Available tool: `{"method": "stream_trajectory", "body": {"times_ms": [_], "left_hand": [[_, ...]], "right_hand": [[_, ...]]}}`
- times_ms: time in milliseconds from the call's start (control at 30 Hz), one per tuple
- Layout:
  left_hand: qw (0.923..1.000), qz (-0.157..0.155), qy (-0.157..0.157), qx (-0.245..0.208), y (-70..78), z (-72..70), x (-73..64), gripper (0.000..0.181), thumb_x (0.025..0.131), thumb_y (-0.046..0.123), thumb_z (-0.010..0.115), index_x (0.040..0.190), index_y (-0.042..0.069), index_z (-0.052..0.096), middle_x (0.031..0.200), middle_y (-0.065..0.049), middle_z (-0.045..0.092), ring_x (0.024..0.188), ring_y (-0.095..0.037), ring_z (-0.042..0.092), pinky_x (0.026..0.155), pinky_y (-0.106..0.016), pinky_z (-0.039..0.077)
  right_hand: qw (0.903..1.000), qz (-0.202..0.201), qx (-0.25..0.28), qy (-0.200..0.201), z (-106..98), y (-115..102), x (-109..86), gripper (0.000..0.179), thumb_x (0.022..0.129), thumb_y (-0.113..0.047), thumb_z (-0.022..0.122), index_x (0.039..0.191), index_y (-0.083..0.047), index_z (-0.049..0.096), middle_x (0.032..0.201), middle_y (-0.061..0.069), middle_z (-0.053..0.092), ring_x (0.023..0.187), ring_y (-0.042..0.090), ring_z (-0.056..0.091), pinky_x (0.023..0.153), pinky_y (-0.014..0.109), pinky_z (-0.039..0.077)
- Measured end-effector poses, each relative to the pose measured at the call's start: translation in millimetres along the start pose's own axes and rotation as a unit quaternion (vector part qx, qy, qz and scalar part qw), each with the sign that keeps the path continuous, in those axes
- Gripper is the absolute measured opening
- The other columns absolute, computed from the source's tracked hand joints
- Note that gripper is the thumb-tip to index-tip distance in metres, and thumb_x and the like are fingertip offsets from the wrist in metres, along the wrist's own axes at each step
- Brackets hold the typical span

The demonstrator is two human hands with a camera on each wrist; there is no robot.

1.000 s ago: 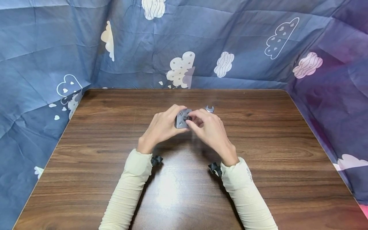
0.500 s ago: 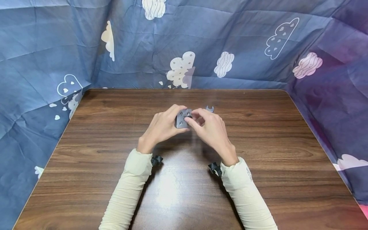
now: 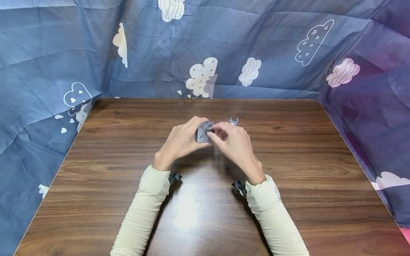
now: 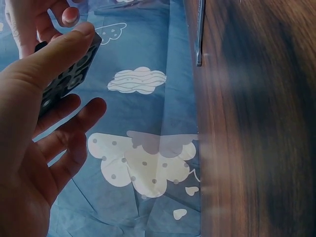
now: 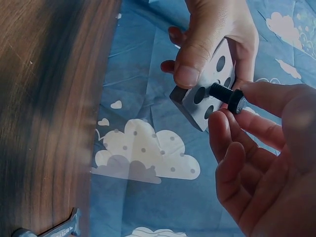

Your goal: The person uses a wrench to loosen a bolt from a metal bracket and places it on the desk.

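Note:
My left hand [image 3: 180, 140] grips a grey metal plate [image 3: 200, 133] by its edges, thumb on one side and fingers on the other, holding it above the table. Several round holes pierce the plate's face. A black threaded bolt [image 5: 223, 92] sticks out from the middle of that face, its tip at the plate and its head outward, as the right wrist view shows. At the bolt's head are the thumb and fingertips of my right hand [image 3: 238, 144], pinching it. In the left wrist view the bolt is mostly hidden behind the left thumb.
An open-ended wrench [image 3: 234, 121] lies on the wooden table [image 3: 144, 213] just beyond my right hand, partly hidden by it. Blue cloth [image 3: 266, 39] with cloud prints hangs behind the table and on both sides. Small black devices [image 3: 174, 179] sit at both wrists.
My right thumb and fingertips have shifted slightly around the bolt's head, covering more of it in the head view. The left hand and plate stay in place.

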State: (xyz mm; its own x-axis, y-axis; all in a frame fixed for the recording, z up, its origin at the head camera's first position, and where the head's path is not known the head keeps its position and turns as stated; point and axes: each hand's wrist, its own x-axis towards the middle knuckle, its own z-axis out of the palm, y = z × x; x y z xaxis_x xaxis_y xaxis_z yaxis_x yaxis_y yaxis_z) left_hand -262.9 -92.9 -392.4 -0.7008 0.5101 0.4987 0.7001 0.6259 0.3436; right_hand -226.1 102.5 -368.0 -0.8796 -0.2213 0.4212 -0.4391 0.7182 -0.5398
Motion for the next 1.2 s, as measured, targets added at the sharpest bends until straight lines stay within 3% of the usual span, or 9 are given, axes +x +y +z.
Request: {"method": "stream_trajectory", "body": {"times_ms": [367, 767, 1200], "left_hand": [[1.0, -0.003, 0.004, 0.0, -1.4, 2.0, -1.2, 0.066, 0.076, 0.044, 0.084, 0.129, 0.017, 0.056, 0.11, 0.002, 0.062, 0.073, -0.014, 0.061, 0.056, -0.035, 0.051], [1.0, -0.002, 0.002, 0.002, -0.8, 0.9, -0.4, 0.068, 0.075, 0.048, 0.083, 0.129, 0.017, 0.056, 0.11, 0.003, 0.062, 0.075, -0.014, 0.062, 0.058, -0.036, 0.052], [1.0, -0.001, 0.003, 0.001, -1.3, 2.5, 0.2, 0.067, 0.074, 0.042, 0.086, 0.129, 0.017, 0.056, 0.109, 0.002, 0.062, 0.073, -0.014, 0.061, 0.057, -0.035, 0.052]], "right_hand": [[0.9999, -0.011, -0.001, -0.001, -0.7, -1.5, -0.5, 0.023, 0.089, -0.027, 0.074, 0.107, -0.013, 0.073, 0.09, -0.002, 0.07, 0.075, 0.013, 0.067, 0.065, 0.035, 0.052], [0.9993, 0.037, -0.002, -0.009, -2.6, -3.3, -0.3, 0.024, 0.091, -0.036, 0.07, 0.103, -0.015, 0.073, 0.084, 0.0, 0.073, 0.072, 0.013, 0.067, 0.063, 0.034, 0.052], [1.0, -0.009, 0.004, -0.001, -1.6, -2.3, 0.2, 0.021, 0.09, -0.026, 0.072, 0.104, -0.011, 0.072, 0.089, -0.001, 0.071, 0.074, 0.014, 0.068, 0.066, 0.033, 0.054]]}}
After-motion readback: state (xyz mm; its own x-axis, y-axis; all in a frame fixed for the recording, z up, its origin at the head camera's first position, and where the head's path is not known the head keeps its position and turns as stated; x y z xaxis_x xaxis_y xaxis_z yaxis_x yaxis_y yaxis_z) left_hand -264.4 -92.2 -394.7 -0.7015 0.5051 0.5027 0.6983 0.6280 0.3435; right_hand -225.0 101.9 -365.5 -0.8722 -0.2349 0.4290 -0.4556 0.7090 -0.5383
